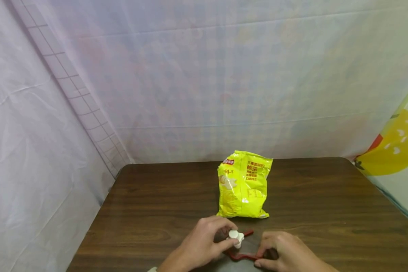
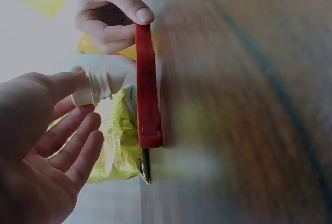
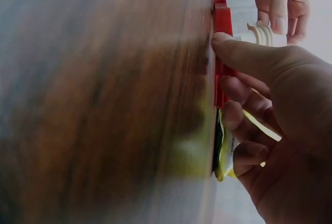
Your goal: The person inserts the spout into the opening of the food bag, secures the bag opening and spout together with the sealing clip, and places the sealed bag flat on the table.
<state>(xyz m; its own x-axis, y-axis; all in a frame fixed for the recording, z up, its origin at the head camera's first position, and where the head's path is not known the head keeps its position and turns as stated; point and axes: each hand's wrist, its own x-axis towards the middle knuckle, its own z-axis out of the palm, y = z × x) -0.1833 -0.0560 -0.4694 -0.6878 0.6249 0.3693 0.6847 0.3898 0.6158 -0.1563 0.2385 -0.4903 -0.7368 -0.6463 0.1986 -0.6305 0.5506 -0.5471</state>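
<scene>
My left hand (image 1: pixel 202 241) pinches a small white threaded spout piece (image 1: pixel 237 238) between thumb and fingers, just above the table. Beside it is a red bag clip (image 1: pixel 239 257), a long narrow bar whose one end my right hand (image 1: pixel 285 252) grips with thumb and fingers. In the left wrist view the clip (image 2: pixel 148 89) lies along the tabletop, and the ringed white piece (image 2: pixel 98 86) points toward its side. Whether the two are joined is unclear. Part of the clip hides behind my right fingers (image 3: pixel 244 55) in the right wrist view.
A yellow chip bag (image 1: pixel 244 189) stands upright on the dark wooden table (image 1: pixel 163 200), just beyond the hands. Pale patterned sheeting (image 1: pixel 207 83) hangs behind the table's far edge, and white sheeting (image 1: pixel 37 151) hangs at the left.
</scene>
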